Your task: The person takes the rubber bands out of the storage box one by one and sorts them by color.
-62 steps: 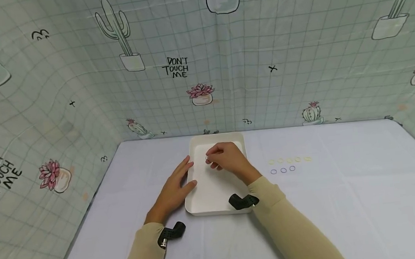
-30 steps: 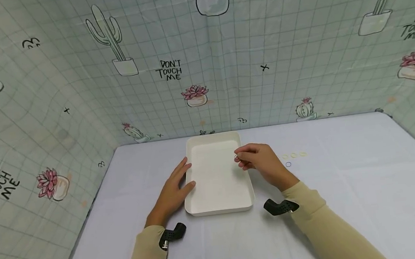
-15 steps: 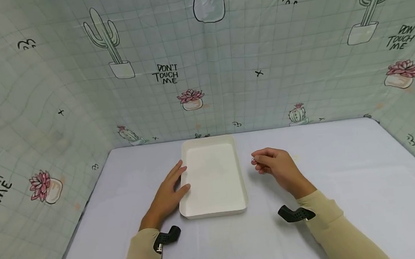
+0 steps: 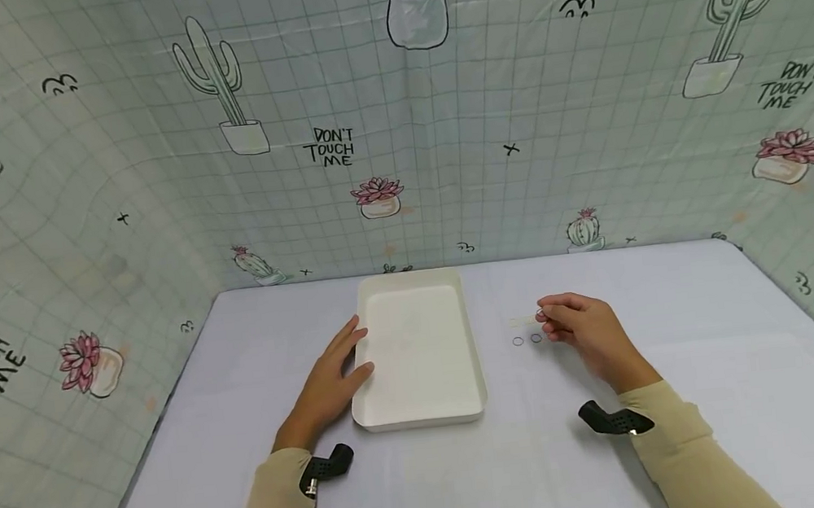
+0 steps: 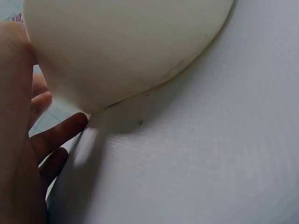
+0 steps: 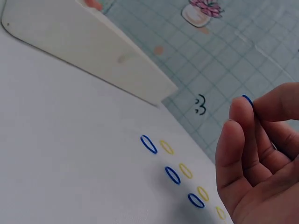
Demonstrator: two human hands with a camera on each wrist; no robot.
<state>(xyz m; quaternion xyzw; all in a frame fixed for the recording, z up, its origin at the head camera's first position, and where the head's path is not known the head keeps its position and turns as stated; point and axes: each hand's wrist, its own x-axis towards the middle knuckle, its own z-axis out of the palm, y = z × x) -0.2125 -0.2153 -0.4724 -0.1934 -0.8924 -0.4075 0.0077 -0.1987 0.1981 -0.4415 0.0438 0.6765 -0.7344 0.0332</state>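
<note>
My right hand (image 4: 592, 338) is raised over the table to the right of the white tray (image 4: 423, 421). Its thumb and index finger pinch a thin blue ring (image 6: 247, 99), mostly hidden by the fingertips. Below it on the table lie a row of blue rings (image 6: 155, 151) and a row of yellow rings (image 6: 191, 178), seen best in the right wrist view. My left hand (image 4: 325, 397) rests against the tray's left side with fingers spread, the thumb over the rim and some fingers low by its outer wall.
A white cloth (image 4: 430, 489) covers the table. Behind and to the left hangs a grid-patterned curtain (image 4: 467, 117) with cactus drawings. Each wrist carries a black camera mount, on the left sleeve (image 4: 272, 504) and the right sleeve (image 4: 691, 455).
My right hand has moved from over the tray rightward to above the rows of rings, still pinching. My left hand has stayed at the tray's left edge.
</note>
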